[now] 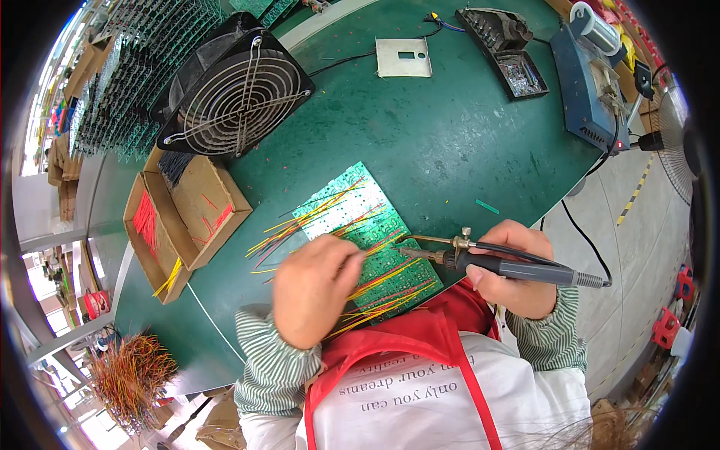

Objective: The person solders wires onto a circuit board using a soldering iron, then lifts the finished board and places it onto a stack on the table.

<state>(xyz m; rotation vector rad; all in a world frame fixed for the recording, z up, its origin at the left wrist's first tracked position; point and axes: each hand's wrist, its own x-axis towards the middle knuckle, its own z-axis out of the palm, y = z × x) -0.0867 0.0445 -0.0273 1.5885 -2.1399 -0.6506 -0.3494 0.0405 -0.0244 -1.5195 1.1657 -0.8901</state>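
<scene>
A green circuit board panel [352, 196] lies on the table in front of me, with yellow, red and black wires [386, 281] running across it in several bunches. My right hand [517, 270] is closed round the handle of a soldering iron [517, 268], whose tip points left over the board's middle. A thin solder feed tube [431, 240] with a brass clamp runs along the iron. Over the board's left edge is my left hand [315, 289], its thumb and fingers pinched together by the wire ends near the iron's tip. What it pinches looks like a wire, partly hidden by the fingers.
A cardboard box [180, 225] with red, black and yellow wires stands left. Behind it sits a black fan [240, 97]. A white plate [403, 58], a black tray [523, 75] and a blue solder feeder [589, 90] stand at the back. Wire bundles [135, 379] hang lower left.
</scene>
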